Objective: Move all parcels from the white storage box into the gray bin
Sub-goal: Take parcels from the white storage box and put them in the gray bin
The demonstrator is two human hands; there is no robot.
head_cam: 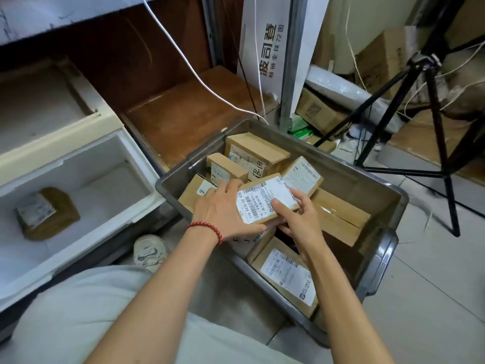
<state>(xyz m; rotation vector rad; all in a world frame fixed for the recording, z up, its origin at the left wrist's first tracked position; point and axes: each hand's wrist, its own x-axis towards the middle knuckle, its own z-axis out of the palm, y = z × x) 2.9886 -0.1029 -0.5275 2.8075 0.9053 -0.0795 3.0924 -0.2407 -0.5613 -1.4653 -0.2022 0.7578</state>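
Note:
A brown cardboard parcel with a white label [263,199] is held over the gray bin [378,264]. My left hand [223,211] grips its left side, and my right hand [299,219] holds its near right corner with the thumb on the label. Several other labelled parcels [256,153] fill the bin around and below it. The white storage box [86,158] stands open on the left. One brown parcel [47,212] lies on its floor.
A black tripod [435,106] stands to the right of the bin. White cables [199,77] hang above the bin's far side. Cardboard boxes [319,109] and a shelf post crowd the back. A shoe [149,252] rests between box and bin.

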